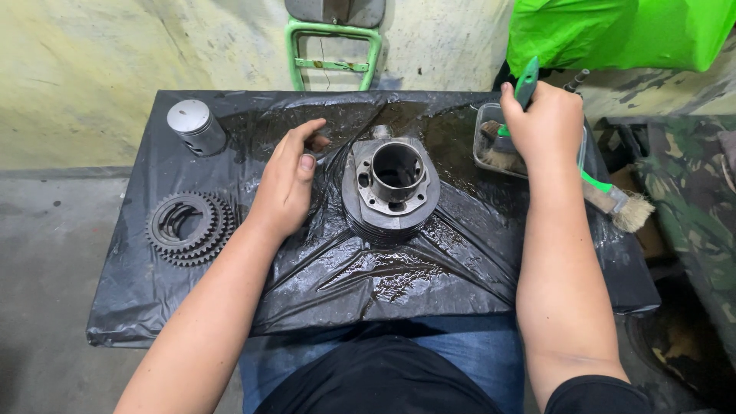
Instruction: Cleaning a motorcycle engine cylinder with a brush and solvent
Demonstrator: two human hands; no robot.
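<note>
Cylinder (391,192) stands bore-up just right of the loose, empty left hand (287,180), while the right hand (544,123) grips a green-handled brush (526,80) over the tray (481,153).

Repair workshop: engine cylinder (391,188), gears (188,228), oily plastic-covered bench (399,268).

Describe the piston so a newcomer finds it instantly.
Start at the table wrapped in black plastic and go to its far left corner. The piston stands there upright, a short grey metal can shape with a flat top, beyond the stacked toothed gears.
</note>
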